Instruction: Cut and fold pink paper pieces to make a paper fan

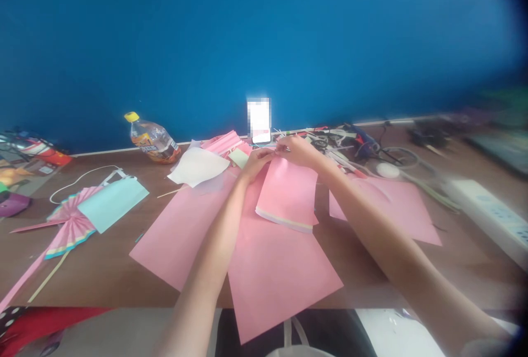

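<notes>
A pink paper piece (286, 195) with pale stripes along its lower edge hangs from my fingers over larger pink sheets (280, 269) on the brown table. My left hand (259, 160) pinches its top edge at the left. Close beside it, my right hand (293, 149) has its fingers bent together at the same edge. The fingertips of both hands nearly meet. Another pink sheet (400, 206) lies to the right, partly behind my right forearm. A curled white sheet (198, 166) is left of my hands, in front of folded pink paper (223, 143).
A phone (259, 120) stands against the blue wall. At the left are a bottle (152, 139), a pleated pink fan (74, 219) and a light blue paper (113, 203). Paper scraps and cables lie behind my right arm; a white power strip (490, 214) is at the right.
</notes>
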`<state>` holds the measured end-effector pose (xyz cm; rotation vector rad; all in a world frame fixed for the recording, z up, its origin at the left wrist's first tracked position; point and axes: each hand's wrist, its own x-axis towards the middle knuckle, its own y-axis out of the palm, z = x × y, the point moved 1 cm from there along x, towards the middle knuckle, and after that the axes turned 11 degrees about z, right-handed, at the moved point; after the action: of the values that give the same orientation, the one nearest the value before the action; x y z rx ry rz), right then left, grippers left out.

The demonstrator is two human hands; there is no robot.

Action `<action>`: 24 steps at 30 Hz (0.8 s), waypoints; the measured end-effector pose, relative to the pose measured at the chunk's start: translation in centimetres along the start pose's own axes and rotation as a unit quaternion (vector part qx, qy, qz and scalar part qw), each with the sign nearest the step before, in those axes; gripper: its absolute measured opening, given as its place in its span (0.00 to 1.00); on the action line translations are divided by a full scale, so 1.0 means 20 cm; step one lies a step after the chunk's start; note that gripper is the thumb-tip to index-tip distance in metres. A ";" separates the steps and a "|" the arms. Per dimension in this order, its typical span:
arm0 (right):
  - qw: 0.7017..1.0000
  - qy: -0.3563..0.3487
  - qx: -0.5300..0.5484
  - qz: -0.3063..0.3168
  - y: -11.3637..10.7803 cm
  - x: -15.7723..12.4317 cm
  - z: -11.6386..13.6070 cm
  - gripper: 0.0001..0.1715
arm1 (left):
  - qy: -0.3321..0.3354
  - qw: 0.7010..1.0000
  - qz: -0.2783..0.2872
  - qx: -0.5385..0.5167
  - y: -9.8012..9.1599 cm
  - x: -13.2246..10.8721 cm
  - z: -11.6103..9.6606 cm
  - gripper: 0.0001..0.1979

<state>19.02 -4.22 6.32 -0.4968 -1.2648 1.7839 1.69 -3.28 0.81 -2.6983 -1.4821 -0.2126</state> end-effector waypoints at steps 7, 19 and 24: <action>1.000 0.000 0.006 0.017 -0.01 0.00 0.00 0.09 | 0.004 1.000 0.004 0.015 0.00 -0.01 -0.01 0.10; 0.999 -0.002 -0.025 0.020 -0.02 -0.01 -0.01 0.10 | 0.019 0.999 0.044 0.018 0.01 -0.02 -0.03 0.12; 0.999 -0.010 -0.026 0.016 -0.01 -0.01 -0.02 0.10 | 0.028 0.998 0.050 0.009 0.01 -0.01 -0.03 0.11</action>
<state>19.44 -4.13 6.44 -0.5334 -1.3261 1.7906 1.66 -3.68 1.31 -2.7190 -1.3222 -0.2667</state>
